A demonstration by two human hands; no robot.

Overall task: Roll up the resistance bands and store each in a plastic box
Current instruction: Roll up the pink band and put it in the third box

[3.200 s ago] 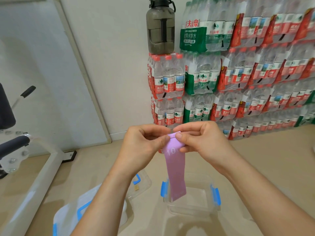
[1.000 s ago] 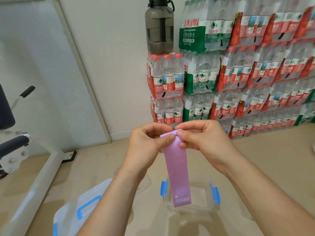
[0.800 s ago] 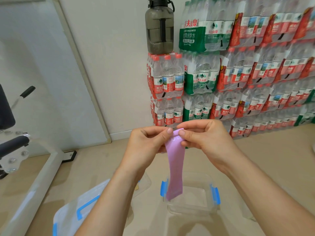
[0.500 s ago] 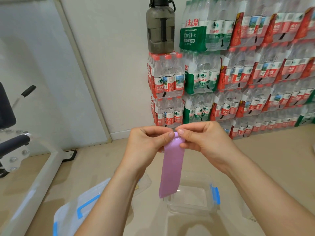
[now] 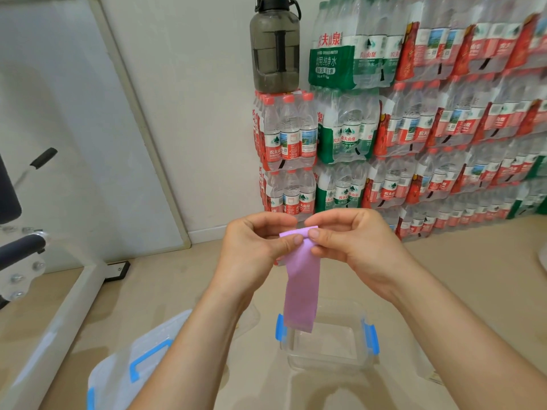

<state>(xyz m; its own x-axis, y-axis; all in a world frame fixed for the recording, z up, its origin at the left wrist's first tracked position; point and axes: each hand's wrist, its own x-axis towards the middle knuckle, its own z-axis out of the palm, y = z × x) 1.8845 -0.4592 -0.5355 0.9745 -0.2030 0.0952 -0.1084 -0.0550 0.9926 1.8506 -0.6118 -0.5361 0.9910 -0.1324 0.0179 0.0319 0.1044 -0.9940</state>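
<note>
Change: half a second ago the lower end of the resistance band [image 5: 302, 285] swung left and hid the left blue clip [image 5: 279, 328] of the plastic box [image 5: 331, 362]; now it hangs straighter and the clip shows.
Band axis: purple strip at frame centre, long axis near vertical, top end folded over, free end pointing down over the box's left edge.
Left hand [image 5: 254, 244]: fingers [image 5: 291, 241] curled, pinching the band's top left.
Right hand [image 5: 355, 241]: fingers pinching the top right, thumbs nearly meeting.
Box: clear, uncovered, on the floor, lower centre.
Lid [image 5: 136, 362]: lower left.
</note>
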